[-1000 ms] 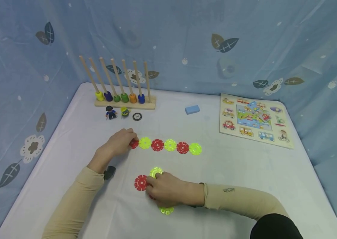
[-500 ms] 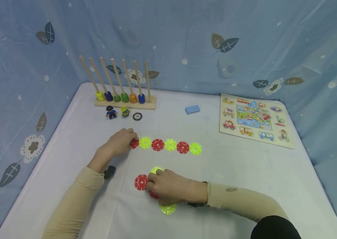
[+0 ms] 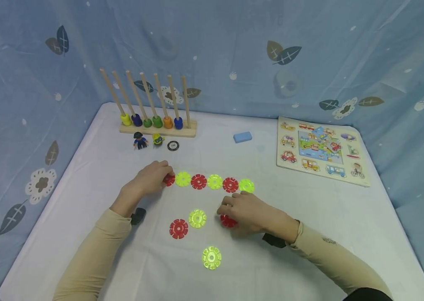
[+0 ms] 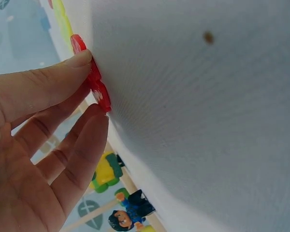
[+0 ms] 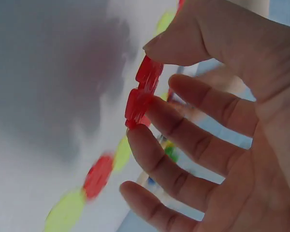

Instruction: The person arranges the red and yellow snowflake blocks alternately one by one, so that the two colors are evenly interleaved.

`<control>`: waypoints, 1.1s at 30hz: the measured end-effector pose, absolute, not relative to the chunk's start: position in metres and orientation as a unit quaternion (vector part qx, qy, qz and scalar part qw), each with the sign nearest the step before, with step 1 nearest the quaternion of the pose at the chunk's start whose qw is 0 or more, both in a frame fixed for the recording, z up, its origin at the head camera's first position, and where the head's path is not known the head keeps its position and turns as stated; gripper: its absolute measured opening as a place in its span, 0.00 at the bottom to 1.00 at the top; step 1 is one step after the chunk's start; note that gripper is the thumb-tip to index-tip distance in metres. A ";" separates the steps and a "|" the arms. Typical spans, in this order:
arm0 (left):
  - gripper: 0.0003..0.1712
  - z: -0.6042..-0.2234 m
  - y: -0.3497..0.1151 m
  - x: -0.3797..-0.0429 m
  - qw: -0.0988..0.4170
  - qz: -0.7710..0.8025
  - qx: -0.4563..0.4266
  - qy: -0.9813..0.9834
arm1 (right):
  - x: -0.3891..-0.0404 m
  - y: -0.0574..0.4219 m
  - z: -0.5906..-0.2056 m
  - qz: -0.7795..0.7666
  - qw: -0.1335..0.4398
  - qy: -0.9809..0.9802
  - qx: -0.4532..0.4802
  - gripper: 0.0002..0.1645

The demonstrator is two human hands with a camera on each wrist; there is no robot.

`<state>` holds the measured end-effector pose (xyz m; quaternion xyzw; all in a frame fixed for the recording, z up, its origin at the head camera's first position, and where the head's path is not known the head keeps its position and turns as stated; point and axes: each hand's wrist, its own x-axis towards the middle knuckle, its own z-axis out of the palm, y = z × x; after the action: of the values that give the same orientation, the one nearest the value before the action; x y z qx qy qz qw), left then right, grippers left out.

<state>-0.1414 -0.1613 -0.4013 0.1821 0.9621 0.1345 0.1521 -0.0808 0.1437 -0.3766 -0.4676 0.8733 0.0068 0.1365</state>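
Observation:
In the head view, a row of notched plastic snowflake discs, red alternating with yellow-green, runs across the table. At its left end my left hand point(image 3: 152, 177) holds the edges of a red snowflake disc point(image 4: 100, 94), thumb on one side and fingers on the other. My right hand point(image 3: 251, 212) is just below the row's right end. Between its thumb and fingers it pinches another red snowflake disc point(image 5: 144, 87), tilted above the cloth. Apart from the row lie a red disc point(image 3: 178, 229), a yellow-green disc point(image 3: 197, 218) and a nearer yellow-green disc point(image 3: 212, 258).
A wooden peg rack point(image 3: 159, 129) with coloured beads stands at the back left. Before it are a toy figure point(image 3: 140, 141), a small yellow toy point(image 3: 157, 139) and a black-rimmed chip point(image 3: 173, 145). A blue block point(image 3: 242, 137) and puzzle board point(image 3: 290, 164) lie farther right.
My right hand has picked up a red snowflake disc from the loose group and carried it right and up towards the row's right end. The left hand has stayed in place.

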 end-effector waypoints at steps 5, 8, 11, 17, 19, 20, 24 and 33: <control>0.19 -0.401 -0.161 -0.142 0.151 0.137 0.182 0.962 | -0.097 0.177 -0.379 -0.019 0.114 0.902 -0.416 0.31; 0.19 -0.400 -0.162 -0.142 0.148 0.138 0.185 0.962 | -0.107 0.194 -0.380 -0.023 0.097 0.920 -0.380 0.33; 0.19 -0.400 -0.162 -0.142 0.147 0.137 0.187 0.962 | -0.118 0.208 -0.380 -0.025 0.092 0.934 -0.343 0.32; 0.19 -0.400 -0.161 -0.142 0.151 0.134 0.187 0.961 | -0.135 0.227 -0.387 -0.028 0.115 0.952 -0.284 0.31; 0.19 -0.401 -0.161 -0.142 0.151 0.134 0.186 0.962 | -0.139 0.230 -0.390 -0.031 0.122 0.953 -0.274 0.31; 0.19 -0.401 -0.160 -0.142 0.151 0.134 0.185 0.962 | -0.141 0.231 -0.391 -0.032 0.125 0.954 -0.270 0.31; 0.19 -0.400 -0.160 -0.142 0.151 0.137 0.183 0.962 | -0.144 0.233 -0.394 -0.038 0.131 0.955 -0.265 0.31; 0.20 -0.401 -0.160 -0.142 0.154 0.134 0.182 0.962 | -0.146 0.233 -0.395 -0.044 0.135 0.954 -0.265 0.31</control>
<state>-0.1421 -0.1603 -0.4008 0.1820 0.9618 0.1344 0.1543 -0.1456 0.2329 -0.3952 -0.2646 0.9538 -0.0442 0.1354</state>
